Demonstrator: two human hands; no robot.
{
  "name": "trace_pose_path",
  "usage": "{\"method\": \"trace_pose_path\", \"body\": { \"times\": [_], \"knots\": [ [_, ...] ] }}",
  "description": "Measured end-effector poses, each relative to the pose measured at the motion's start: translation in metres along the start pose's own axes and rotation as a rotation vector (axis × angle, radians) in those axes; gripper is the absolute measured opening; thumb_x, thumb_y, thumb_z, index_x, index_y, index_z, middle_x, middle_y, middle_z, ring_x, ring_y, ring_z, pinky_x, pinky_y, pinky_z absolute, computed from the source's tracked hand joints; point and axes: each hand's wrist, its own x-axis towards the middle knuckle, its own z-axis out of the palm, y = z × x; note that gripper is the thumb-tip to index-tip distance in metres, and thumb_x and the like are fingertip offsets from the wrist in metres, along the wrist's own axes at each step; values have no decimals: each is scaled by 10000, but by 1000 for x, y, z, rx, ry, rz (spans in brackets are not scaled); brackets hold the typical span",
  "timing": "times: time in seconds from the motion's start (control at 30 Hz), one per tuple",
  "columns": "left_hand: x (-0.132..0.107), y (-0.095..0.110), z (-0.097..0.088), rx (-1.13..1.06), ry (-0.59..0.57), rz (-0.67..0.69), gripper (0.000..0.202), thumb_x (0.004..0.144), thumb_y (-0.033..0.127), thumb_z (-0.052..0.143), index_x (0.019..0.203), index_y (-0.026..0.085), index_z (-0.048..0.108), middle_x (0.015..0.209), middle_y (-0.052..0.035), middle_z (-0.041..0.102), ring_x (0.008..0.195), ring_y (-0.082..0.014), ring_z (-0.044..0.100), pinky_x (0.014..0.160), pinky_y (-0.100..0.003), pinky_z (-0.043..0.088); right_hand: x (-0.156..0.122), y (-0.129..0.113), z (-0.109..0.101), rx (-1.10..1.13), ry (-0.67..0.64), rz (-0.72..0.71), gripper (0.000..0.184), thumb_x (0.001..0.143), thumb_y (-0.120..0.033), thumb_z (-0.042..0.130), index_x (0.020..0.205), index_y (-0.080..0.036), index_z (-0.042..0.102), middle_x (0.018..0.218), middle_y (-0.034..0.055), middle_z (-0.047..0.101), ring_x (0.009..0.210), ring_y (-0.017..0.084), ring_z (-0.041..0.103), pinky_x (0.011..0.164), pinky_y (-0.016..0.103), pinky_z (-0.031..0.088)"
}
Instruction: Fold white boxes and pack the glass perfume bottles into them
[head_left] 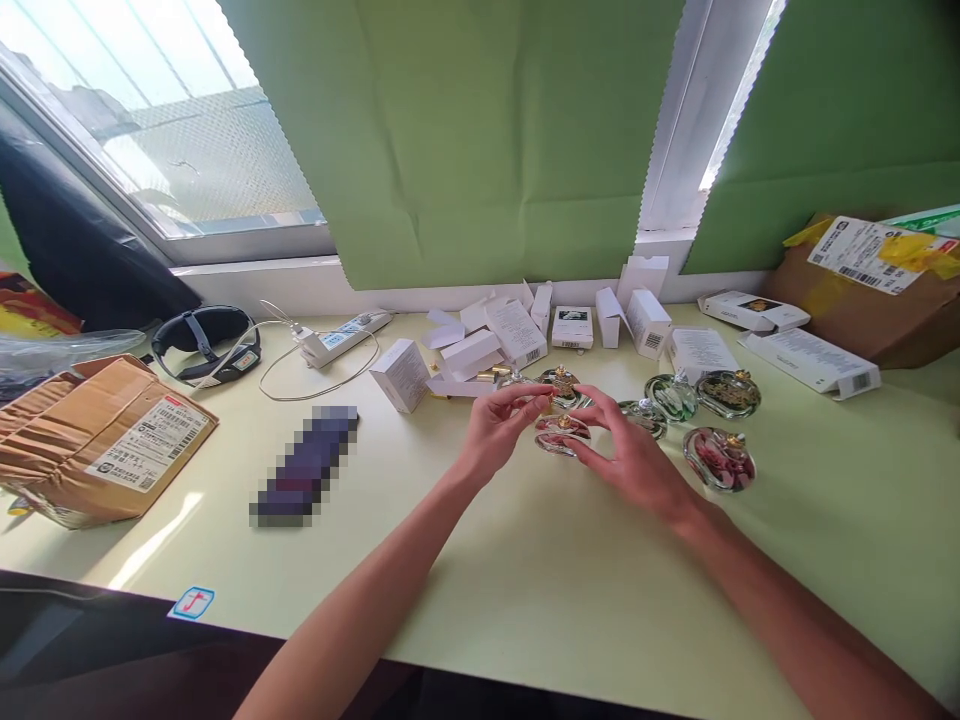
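A round, flat glass bottle (561,434) with a pink pattern and a gold-coloured neck stands on the table in front of me. It looks like a perfume bottle. My right hand (619,450) grips its right side between thumb and fingers. Just above the neck, the fingertips of my left hand (504,425) are pinched together; what they hold is too small to make out. Behind the hands is a dark-patterned bottle (561,383), partly covered by my fingers. To the right stand a green-and-white bottle (671,397), a dark floral bottle (727,393) and another pink bottle (718,460).
Several white boxes (510,330) lie along the window wall, some opened. A cardboard parcel (112,440) sits at left, and a larger carton (870,290) at right. Headgear (206,345), a power strip (341,340) with cable and a blurred dark object (307,465) lie on the left side.
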Motion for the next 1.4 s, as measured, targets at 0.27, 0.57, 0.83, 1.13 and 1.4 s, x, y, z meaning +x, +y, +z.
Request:
{"method": "trace_pose_path", "body": {
  "times": [0.27,0.57,0.83,1.13,1.4],
  "knots": [
    [-7,-10,7,-11,13,-20,364,840,345,754,1184,239,704,1112,-82,749,1082,-233,683,888,-332,548,-4,7,7,-16,11,-94,528,984,-359,547,1472,-377,346,1295,22,680,1164,219,656,976,399,518],
    [-7,-12,8,-11,-10,-50,409,841,366,751,1215,220,675,1132,-101,744,1058,-253,696,829,-331,569,-3,12,9,88,-1,-111,607,979,-331,568,1517,-412,298,1383,17,604,1180,191,632,1028,383,500],
    [-8,-6,9,-16,-13,-26,427,850,363,743,1247,230,657,1125,-97,748,1038,-235,700,841,-330,569,-3,7,4,12,113,-185,517,961,-355,594,1446,-394,418,1351,66,520,1284,255,532,1094,466,447],
    [-12,-4,10,25,-19,-31,422,854,350,741,1254,242,659,1145,-97,737,1035,-241,701,779,-303,580,-4,5,7,53,-10,-199,549,1002,-306,533,1497,-421,326,1446,16,529,1314,210,511,1103,416,435],
    [-12,-3,13,9,-52,-46,412,858,336,736,1248,231,657,1151,-96,729,1026,-230,699,783,-293,588,-3,9,8,44,9,-242,505,1020,-264,486,1485,-413,356,1366,34,569,1272,219,547,1057,419,472]
  ]
}}
